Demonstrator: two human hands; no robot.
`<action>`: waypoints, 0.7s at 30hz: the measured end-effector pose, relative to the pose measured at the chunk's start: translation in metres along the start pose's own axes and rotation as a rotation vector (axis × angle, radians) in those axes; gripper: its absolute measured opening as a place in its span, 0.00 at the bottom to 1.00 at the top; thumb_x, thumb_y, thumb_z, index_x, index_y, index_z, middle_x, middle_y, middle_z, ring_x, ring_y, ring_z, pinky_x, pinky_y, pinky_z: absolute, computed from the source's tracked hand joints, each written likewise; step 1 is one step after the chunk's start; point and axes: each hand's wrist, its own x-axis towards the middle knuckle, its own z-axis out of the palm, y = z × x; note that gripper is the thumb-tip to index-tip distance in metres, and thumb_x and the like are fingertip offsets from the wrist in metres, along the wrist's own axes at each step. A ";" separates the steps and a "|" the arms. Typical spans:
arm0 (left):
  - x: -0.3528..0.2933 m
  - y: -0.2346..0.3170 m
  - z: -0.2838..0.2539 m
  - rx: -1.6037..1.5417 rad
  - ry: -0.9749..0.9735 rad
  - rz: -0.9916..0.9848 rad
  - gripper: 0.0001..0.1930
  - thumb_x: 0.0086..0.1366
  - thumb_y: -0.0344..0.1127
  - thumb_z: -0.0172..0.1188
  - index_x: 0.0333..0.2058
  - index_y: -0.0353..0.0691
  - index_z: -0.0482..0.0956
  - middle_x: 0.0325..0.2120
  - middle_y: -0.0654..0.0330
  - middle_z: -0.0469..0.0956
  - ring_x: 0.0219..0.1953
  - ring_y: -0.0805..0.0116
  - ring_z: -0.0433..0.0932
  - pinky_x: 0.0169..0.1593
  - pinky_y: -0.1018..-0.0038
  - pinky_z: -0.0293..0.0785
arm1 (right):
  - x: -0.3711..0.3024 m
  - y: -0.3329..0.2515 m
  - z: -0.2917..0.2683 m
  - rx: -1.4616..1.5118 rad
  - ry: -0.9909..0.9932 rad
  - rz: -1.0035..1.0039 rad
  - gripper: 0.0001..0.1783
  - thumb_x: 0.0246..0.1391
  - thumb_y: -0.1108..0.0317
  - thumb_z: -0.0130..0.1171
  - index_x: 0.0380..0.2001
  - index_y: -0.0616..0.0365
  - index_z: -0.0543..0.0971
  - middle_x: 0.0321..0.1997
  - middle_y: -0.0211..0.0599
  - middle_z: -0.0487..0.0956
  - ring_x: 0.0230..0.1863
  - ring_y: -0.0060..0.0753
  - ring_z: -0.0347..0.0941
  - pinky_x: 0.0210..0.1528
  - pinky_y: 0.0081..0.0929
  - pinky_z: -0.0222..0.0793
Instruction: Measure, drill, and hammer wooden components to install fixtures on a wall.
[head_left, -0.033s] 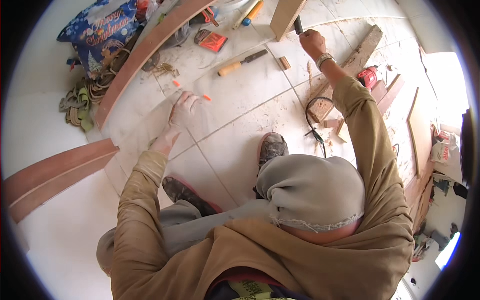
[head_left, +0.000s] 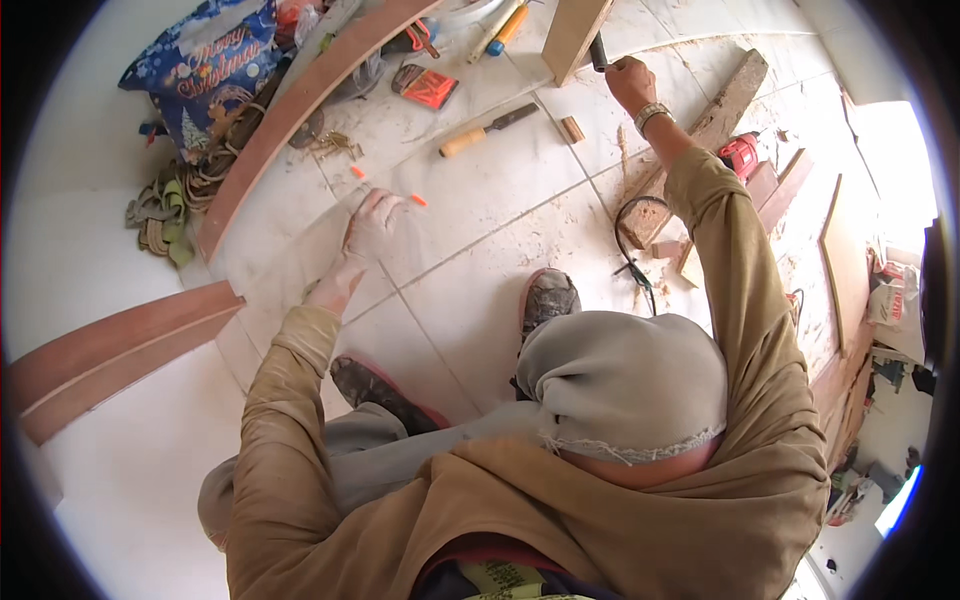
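Observation:
My left hand (head_left: 370, 225) lies flat on the white tiled floor (head_left: 480, 260) with its fingers spread and holds nothing. Two small orange plugs (head_left: 418, 200) lie just beyond its fingertips. My right hand (head_left: 632, 82) reaches far forward and is closed around a dark-handled tool (head_left: 598, 50). The tool rests against a pale wooden piece (head_left: 575, 35) at the top edge. A wood-handled chisel (head_left: 488, 130) and a small wooden block (head_left: 572, 129) lie on the floor between my hands.
A long curved reddish board (head_left: 300, 110) runs at the left, beside a blue printed bag (head_left: 205, 75) and coiled rope. A rough plank (head_left: 700, 140), a red drill (head_left: 740, 155), a black cable (head_left: 630, 240) and wood offcuts sit at the right. My shoes (head_left: 548, 298) rest on dusty tiles.

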 end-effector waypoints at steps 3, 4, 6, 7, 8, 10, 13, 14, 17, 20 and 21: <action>-0.004 0.005 0.006 0.046 0.031 -0.031 0.07 0.62 0.29 0.60 0.38 0.40 0.83 0.37 0.55 0.79 0.39 0.53 0.81 0.41 0.65 0.78 | 0.040 0.013 0.019 0.011 0.050 0.012 0.28 0.53 0.48 0.62 0.40 0.67 0.83 0.43 0.61 0.83 0.49 0.56 0.80 0.54 0.43 0.75; 0.000 0.013 0.005 0.040 0.016 -0.097 0.06 0.62 0.30 0.60 0.37 0.39 0.83 0.34 0.55 0.80 0.37 0.55 0.81 0.39 0.65 0.78 | 0.050 0.016 0.025 -0.026 0.077 0.030 0.33 0.51 0.44 0.63 0.41 0.68 0.82 0.44 0.62 0.83 0.49 0.58 0.80 0.53 0.44 0.74; 0.018 0.028 0.006 -0.042 0.003 -0.144 0.07 0.61 0.31 0.61 0.37 0.37 0.83 0.32 0.55 0.80 0.34 0.60 0.81 0.37 0.68 0.78 | 0.071 0.038 0.033 -0.088 0.052 0.085 0.35 0.49 0.43 0.67 0.40 0.71 0.81 0.41 0.60 0.83 0.47 0.55 0.82 0.48 0.42 0.77; 0.017 0.036 0.000 -0.127 -0.005 -0.233 0.07 0.61 0.31 0.62 0.37 0.36 0.83 0.29 0.56 0.81 0.31 0.65 0.81 0.34 0.70 0.77 | 0.081 0.043 0.029 -0.087 -0.006 0.100 0.32 0.49 0.45 0.67 0.39 0.70 0.81 0.38 0.55 0.84 0.40 0.50 0.83 0.40 0.39 0.79; 0.028 0.039 -0.002 -0.124 0.001 -0.238 0.07 0.61 0.31 0.62 0.37 0.36 0.83 0.29 0.56 0.81 0.31 0.65 0.81 0.34 0.70 0.77 | 0.089 0.051 0.025 -0.090 -0.064 0.119 0.29 0.49 0.48 0.67 0.37 0.69 0.82 0.34 0.50 0.84 0.34 0.45 0.84 0.32 0.36 0.80; 0.011 0.017 -0.048 -0.455 0.012 -0.638 0.09 0.58 0.30 0.66 0.37 0.35 0.84 0.27 0.59 0.82 0.27 0.76 0.79 0.32 0.76 0.75 | 0.070 -0.033 0.046 0.065 -0.266 0.120 0.23 0.47 0.54 0.64 0.38 0.64 0.85 0.32 0.44 0.85 0.30 0.37 0.83 0.34 0.37 0.80; 0.061 0.056 -0.092 -0.603 0.038 -0.675 0.11 0.56 0.29 0.68 0.39 0.34 0.85 0.29 0.62 0.83 0.28 0.79 0.78 0.33 0.78 0.75 | 0.090 -0.015 0.005 0.361 -0.385 0.206 0.15 0.43 0.52 0.62 0.25 0.52 0.78 0.19 0.30 0.72 0.19 0.28 0.70 0.20 0.30 0.63; 0.069 0.058 -0.106 -0.596 0.000 -0.619 0.11 0.57 0.30 0.68 0.40 0.34 0.85 0.30 0.63 0.83 0.29 0.79 0.78 0.34 0.79 0.75 | 0.090 -0.017 -0.002 0.455 -0.396 0.160 0.13 0.43 0.52 0.61 0.22 0.48 0.76 0.17 0.27 0.69 0.17 0.24 0.67 0.18 0.28 0.58; 0.105 0.060 -0.130 -0.542 -0.101 -0.505 0.12 0.58 0.31 0.68 0.41 0.33 0.85 0.30 0.65 0.82 0.31 0.81 0.78 0.36 0.80 0.76 | 0.101 0.004 -0.029 0.694 -0.365 0.128 0.11 0.46 0.55 0.60 0.24 0.49 0.77 0.17 0.25 0.69 0.15 0.22 0.65 0.17 0.25 0.55; 0.117 0.063 -0.182 -0.399 -0.149 -0.476 0.15 0.60 0.30 0.68 0.46 0.32 0.84 0.32 0.65 0.82 0.33 0.81 0.78 0.39 0.81 0.75 | 0.046 -0.006 -0.022 0.962 -0.174 0.059 0.13 0.49 0.59 0.60 0.24 0.58 0.76 0.17 0.29 0.71 0.16 0.24 0.67 0.15 0.24 0.58; 0.120 0.060 -0.205 -0.417 -0.114 -0.471 0.15 0.61 0.29 0.67 0.46 0.32 0.84 0.33 0.65 0.83 0.34 0.80 0.78 0.40 0.81 0.75 | 0.016 -0.017 -0.021 0.924 -0.079 -0.028 0.15 0.50 0.59 0.60 0.23 0.61 0.75 0.18 0.32 0.73 0.17 0.26 0.69 0.17 0.26 0.63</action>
